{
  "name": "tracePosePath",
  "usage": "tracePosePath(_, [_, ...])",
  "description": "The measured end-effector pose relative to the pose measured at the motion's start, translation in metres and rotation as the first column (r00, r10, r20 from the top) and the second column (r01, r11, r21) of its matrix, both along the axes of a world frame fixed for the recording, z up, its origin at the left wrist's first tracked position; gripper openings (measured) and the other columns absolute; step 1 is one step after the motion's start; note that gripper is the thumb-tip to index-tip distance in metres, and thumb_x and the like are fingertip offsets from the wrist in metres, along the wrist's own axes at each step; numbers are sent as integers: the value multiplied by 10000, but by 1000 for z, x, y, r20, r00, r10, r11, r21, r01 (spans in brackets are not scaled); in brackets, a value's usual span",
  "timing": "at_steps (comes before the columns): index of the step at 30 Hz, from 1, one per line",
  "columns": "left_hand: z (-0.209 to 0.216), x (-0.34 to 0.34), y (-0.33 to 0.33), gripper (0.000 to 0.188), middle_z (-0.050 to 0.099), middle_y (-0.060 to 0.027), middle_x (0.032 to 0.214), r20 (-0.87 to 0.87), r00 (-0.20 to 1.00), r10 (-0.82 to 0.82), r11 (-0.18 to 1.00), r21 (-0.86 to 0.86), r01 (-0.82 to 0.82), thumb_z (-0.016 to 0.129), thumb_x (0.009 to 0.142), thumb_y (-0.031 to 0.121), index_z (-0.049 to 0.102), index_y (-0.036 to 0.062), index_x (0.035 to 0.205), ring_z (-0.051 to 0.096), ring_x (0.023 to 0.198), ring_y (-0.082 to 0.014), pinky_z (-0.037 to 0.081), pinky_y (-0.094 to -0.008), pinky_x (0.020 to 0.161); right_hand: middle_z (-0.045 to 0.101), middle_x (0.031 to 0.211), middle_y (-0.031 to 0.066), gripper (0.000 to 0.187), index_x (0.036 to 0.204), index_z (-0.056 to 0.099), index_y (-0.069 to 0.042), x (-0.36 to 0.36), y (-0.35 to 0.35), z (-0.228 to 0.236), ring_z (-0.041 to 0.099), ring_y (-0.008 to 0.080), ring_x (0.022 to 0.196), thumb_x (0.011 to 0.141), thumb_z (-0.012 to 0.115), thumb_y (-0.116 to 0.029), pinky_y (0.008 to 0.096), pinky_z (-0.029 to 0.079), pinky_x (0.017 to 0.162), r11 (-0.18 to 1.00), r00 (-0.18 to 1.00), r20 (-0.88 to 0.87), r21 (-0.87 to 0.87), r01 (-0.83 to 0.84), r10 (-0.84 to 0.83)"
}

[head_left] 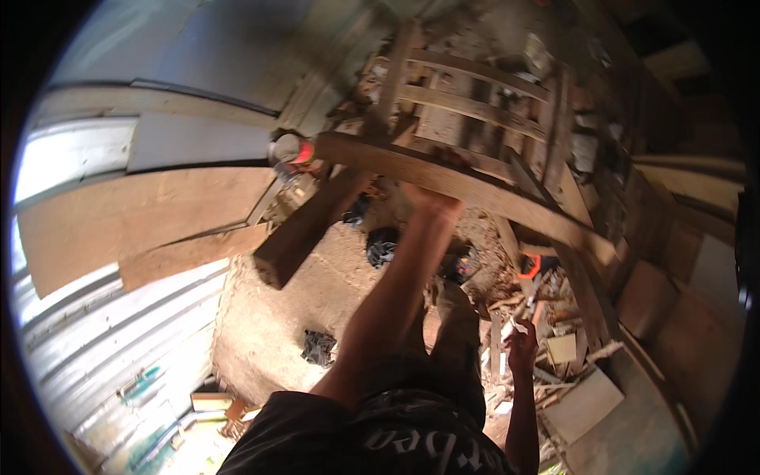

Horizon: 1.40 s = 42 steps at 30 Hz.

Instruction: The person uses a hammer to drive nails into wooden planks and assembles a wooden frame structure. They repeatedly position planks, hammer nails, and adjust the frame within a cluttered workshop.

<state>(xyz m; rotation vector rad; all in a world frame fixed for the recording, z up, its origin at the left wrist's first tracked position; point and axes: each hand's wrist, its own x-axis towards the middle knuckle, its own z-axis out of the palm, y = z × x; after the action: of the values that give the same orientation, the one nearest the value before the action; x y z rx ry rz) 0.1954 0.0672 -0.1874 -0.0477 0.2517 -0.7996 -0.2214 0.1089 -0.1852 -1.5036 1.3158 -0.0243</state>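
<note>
**A:** Where's the curved plank (475, 194) against the left hand (431, 198)?

**B:** I log it running from 10 o'clock to 4 o'clock across the view, one end near a round can (286, 149), the other dropping toward the scrap pile (546, 332). The hand reaches up to its near edge at centre; fingers sit on or over the wood. I cannot tell how far they wrap, as the plank hides them.

**A:** Right hand (522, 348)?

**B:** Low at 5 o'clock, well apart from the plank. Fingers curled narrow around a small pale sliver (518, 324), kind unclear. A wooden frame (475, 103) stands at 12 o'clock behind the plank; a square beam (309, 229) lies at 9 o'clock.
</note>
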Motion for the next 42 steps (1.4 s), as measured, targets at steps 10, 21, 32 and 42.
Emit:
tracePosePath(10, [40, -42, 17, 403, 490, -39, 763, -328, 942, -73, 993, 61, 98, 418, 899, 518, 491, 124, 858, 540, 733, -233, 458, -393, 751, 626, 940, 78, 361, 1197, 575, 5, 74, -24, 38, 594, 155, 742, 959, 563, -267, 287, 475, 677, 909, 896, 245, 297, 293, -369])
tracePosePath(21, [-14, -52, 1, 243, 468, -29, 715, -285, 953, -102, 981, -188, 49, 517, 900, 364, 492, 143, 802, 520, 719, -216, 455, -370, 740, 453, 1412, 113, 752, 1410, 386, -98, 213, -47, 52, 417, 288, 1315, 891, 521, -625, 470, 347, 1100, 751, 387, 652, 484, 449, -652])
tracePosePath(32, [-54, 11, 11, 453, 576, -85, 1253, -203, 966, -158, 935, 283, 213, 390, 994, 419, 508, 86, 1278, 547, 1158, -234, 395, -435, 1024, 559, 1298, 152, 583, 1322, 482, -29, 271, -107, -25, 555, 270, 1174, 917, 485, -448, 388, 445, 1005, 597, 341, 588, 318, 737, -734])
tracePosePath(42, [-84, 29, 62, 708, 369, -132, 1470, -253, 955, -157, 914, 328, 237, 202, 984, 617, 280, 111, 1474, 323, 1391, -280, 263, -588, 1107, 539, 1312, 191, 499, 1298, 497, 15, 238, -124, -76, 536, 327, 1208, 902, 502, -289, 467, 432, 1050, 622, 316, 623, 362, 695, -715])
